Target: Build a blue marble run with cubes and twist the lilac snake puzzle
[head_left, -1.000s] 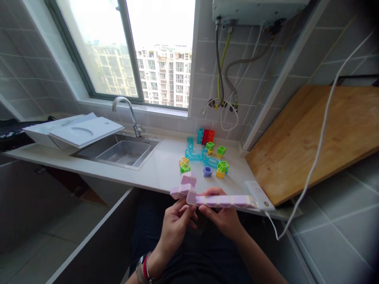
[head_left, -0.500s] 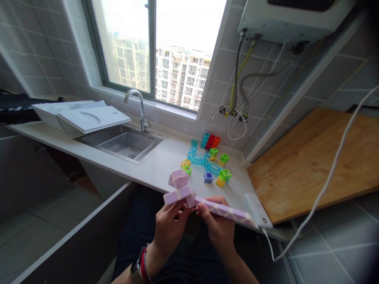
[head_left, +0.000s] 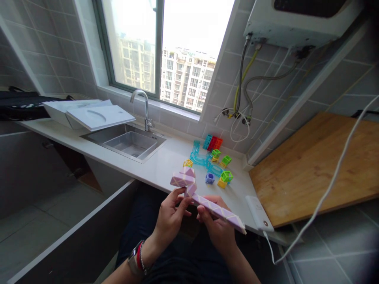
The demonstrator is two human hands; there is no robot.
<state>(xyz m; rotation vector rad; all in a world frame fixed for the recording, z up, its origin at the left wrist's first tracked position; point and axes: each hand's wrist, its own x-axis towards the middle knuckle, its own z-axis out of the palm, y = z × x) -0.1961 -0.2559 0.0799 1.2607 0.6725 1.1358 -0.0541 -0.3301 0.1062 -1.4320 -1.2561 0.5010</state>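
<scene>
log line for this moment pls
left hand: grips bent end of purple snake puzzle | right hand: grips its straight part | counter: coloured blocks | sink: far left

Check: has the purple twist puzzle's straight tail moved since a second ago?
Yes. The purple puzzle has tipped its tail downward; the tip now sits left of the white power bank instead of over it.
</scene>
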